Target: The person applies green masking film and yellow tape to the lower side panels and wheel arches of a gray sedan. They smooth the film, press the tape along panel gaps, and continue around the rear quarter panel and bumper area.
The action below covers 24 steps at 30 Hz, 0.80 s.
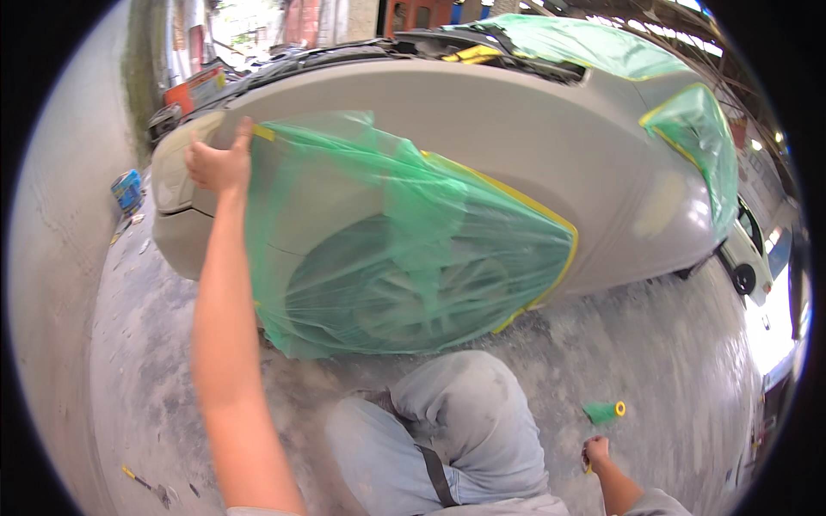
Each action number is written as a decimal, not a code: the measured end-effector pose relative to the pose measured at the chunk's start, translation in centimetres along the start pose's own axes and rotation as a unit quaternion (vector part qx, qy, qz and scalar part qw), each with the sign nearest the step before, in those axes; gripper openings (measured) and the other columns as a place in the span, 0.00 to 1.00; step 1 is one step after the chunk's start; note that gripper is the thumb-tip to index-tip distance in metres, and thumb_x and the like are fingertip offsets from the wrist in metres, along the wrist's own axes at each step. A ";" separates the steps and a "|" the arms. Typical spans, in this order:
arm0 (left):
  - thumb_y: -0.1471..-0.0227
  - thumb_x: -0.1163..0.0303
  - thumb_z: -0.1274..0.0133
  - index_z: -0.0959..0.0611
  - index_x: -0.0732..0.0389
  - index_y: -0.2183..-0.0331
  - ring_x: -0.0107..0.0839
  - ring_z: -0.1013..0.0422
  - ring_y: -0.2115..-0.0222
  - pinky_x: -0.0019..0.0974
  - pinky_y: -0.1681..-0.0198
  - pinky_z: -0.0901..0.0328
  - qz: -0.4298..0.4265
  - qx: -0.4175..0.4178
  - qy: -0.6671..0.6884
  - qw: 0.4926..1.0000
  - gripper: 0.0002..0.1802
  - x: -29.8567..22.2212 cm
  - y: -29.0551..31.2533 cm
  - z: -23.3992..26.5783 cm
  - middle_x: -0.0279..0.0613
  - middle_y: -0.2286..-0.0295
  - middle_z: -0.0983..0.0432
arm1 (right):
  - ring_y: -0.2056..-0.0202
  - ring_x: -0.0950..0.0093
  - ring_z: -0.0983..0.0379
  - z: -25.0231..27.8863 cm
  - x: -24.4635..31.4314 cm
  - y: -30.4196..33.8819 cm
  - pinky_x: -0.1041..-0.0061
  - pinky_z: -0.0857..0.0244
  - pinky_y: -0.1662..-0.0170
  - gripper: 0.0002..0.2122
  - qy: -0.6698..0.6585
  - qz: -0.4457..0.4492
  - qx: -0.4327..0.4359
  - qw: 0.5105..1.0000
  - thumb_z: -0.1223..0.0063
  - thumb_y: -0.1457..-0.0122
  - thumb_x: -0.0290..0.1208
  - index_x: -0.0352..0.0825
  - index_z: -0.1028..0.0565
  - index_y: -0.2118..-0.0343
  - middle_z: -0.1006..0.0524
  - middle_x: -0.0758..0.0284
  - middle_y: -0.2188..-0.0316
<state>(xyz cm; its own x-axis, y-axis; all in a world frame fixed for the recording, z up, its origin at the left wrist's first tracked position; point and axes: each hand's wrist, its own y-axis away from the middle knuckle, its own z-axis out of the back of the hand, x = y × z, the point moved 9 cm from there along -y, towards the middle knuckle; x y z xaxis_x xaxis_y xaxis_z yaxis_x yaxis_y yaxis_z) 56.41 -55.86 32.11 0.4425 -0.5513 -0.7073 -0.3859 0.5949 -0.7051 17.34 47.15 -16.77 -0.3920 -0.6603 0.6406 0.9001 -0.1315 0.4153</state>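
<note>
Green translucent masking film (pixel 413 206) hangs over the front wheel and the side of a pale beige car (pixel 387 95). Yellow masking tape (pixel 525 193) borders its right edge, and a short tape piece sits at its upper left corner. My left hand (pixel 222 163) rests by that corner, against the car next to the headlight (pixel 175 181). Its fingers are apart, one of them touching near the tape. Low on the right, my right hand (pixel 596 451) is closed, with a bit of yellow tape showing under its fingers. The rest of that tape is hidden.
A roll of green masking film (pixel 604 412) with a yellow end lies on the concrete floor near my right hand. A yellow-handled tool (pixel 142 482) lies at lower left. A blue can (pixel 126 191) stands by the wall. More film (pixel 697 129) covers the windshield and side window.
</note>
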 end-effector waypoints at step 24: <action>0.36 0.67 0.37 0.16 0.68 0.63 0.21 0.27 0.68 0.29 0.61 0.31 0.192 0.669 0.348 0.628 0.12 -16.9 53.8 1.6 0.34 0.69 0.18 | 0.61 0.47 0.19 -18.4 49.7 22.8 0.51 0.27 0.55 0.24 0.108 0.539 0.315 0.773 0.47 0.34 0.35 0.25 0.30 0.39 0.17 0.48 0.67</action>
<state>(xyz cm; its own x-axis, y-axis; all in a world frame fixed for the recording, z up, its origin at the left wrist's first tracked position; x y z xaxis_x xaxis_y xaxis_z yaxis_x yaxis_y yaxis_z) 29.46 -13.60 6.17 -0.1154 -0.0618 -0.9914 0.8758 0.4645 -0.1310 21.83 -2.24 12.66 0.6247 -0.2518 0.7391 0.3836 0.9235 -0.0096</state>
